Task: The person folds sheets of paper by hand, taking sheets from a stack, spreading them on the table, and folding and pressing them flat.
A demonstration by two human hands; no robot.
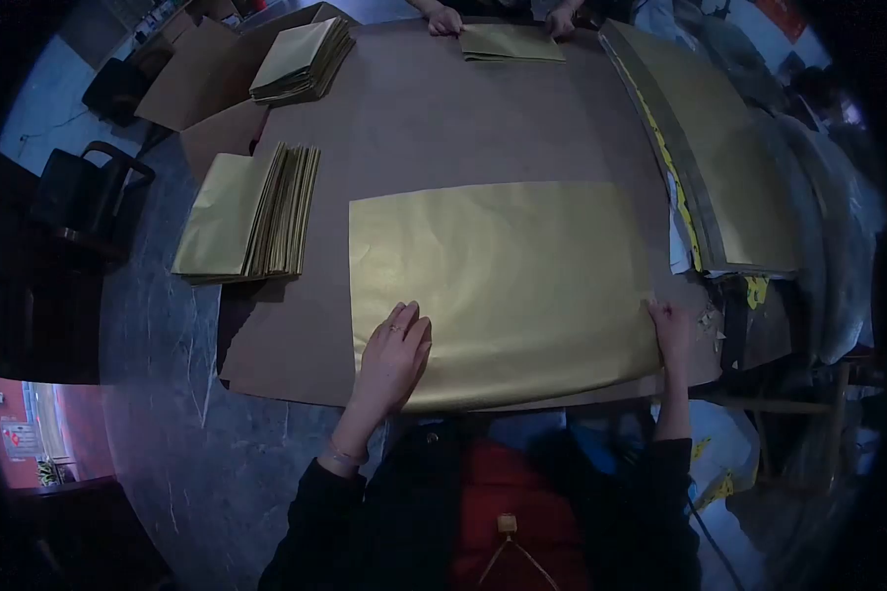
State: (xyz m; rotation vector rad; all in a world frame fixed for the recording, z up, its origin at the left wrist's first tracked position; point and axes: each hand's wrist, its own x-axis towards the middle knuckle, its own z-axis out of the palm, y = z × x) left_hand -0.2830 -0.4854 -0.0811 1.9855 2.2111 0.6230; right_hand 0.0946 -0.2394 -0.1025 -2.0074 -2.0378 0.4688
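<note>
Resting the left hand (394,355) on the near left part of the gold sheet (508,266), with fingers lying close together and not clamping on anything. Curling the right hand (670,320) at the right edge of the sheet; maybe pinching, maybe only pressing, not showing clearly enough to tell. Spreading the sheet between and beyond both hands, with soft wrinkles showing ahead of the left fingers. For handling this well, probably needing light and equal pressure from both hands, smoothing slowly outward from the left palm and not pushing a sharp crease into the paper. Also watching the near edge, bending softly beside the left wrist, close to the rim of the table (414,118). Beyond the left hand and to its left, seeing a stack (217,217) of folded paper, and farther a pile (296,59) beside an open box (202,69). Just beside the right hand, seeing small scraps (710,320), possibly slipping under the sheet. Beyond the right hand, seeing long sheets (719,148), perhaps limiting free movement on that side. Far ahead, seeing a co-worker's hands (445,20) at a small folded sheet (512,42), not blocking anything here.
</note>
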